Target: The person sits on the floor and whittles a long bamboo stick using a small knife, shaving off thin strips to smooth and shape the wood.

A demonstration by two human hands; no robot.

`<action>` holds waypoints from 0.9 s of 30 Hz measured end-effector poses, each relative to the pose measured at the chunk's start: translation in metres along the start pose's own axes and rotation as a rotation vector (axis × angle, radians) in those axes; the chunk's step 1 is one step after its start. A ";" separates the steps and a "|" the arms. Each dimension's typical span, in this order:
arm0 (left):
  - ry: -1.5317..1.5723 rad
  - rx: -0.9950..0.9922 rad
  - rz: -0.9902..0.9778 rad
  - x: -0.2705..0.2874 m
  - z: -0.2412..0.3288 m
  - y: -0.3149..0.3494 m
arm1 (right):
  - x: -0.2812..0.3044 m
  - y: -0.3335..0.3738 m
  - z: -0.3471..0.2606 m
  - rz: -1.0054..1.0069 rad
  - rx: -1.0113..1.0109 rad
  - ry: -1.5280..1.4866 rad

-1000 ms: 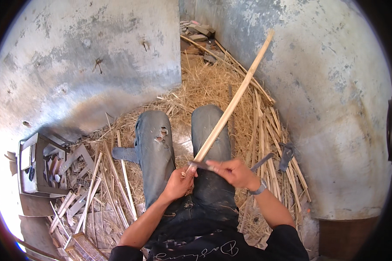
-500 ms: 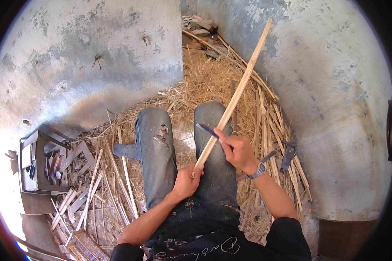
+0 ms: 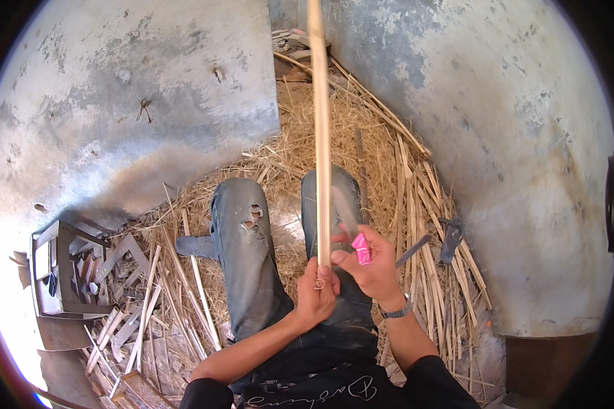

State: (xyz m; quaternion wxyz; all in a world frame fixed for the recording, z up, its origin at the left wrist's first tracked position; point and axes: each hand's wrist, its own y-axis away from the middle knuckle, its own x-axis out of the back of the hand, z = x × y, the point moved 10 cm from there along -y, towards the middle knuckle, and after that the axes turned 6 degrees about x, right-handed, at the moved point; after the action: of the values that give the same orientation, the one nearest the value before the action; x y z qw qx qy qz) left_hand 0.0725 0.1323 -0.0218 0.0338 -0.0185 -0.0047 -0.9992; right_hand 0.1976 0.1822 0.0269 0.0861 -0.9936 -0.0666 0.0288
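A long pale strip [image 3: 322, 136], which looks like split bamboo, stands out away from me over my right knee, its far end cut off by the top of the view. My left hand [image 3: 316, 294] is closed round its near end. Close beside the strip, on its right, my right hand [image 3: 376, 269] grips a knife [image 3: 361, 249] with a bright pink patch at the handle. The knife's blade is smeared by motion and points away from me; whether it touches the strip I cannot tell.
Shavings [image 3: 314, 116] cover the floor around my legs. Several loose strips [image 3: 430, 225] lie along the right wall, others [image 3: 184, 273] on the left. A dark sandal [image 3: 450, 238] lies at the right. A small wooden frame [image 3: 65, 273] with scraps stands at the left.
The strip has swung left from a slant to nearly upright in view. My right hand has come nearer me and turned, baring the pink patch. My left hand has shifted slightly right.
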 end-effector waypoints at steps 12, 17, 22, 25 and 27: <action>-0.517 -0.187 -0.426 -0.008 0.021 -0.011 | 0.001 0.002 -0.002 -0.240 0.004 0.215; -0.645 -0.488 0.021 0.084 0.101 -0.033 | 0.025 0.005 -0.007 -0.224 -0.063 0.189; -0.672 -0.778 0.461 0.161 0.177 -0.012 | 0.058 0.001 -0.011 -0.220 -0.040 0.291; -0.861 -0.889 0.502 0.156 0.208 0.005 | 0.059 0.000 -0.015 -0.212 -0.037 0.359; -0.989 -0.847 0.343 0.138 0.218 -0.003 | 0.065 0.009 -0.001 -0.171 -0.004 0.386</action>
State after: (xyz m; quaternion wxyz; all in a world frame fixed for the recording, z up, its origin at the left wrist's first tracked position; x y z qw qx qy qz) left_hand -0.0576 0.1279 0.2009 0.1757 -0.4862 0.3756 -0.7692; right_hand 0.2630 0.1822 0.0238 0.0972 -0.9716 -0.1332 -0.1698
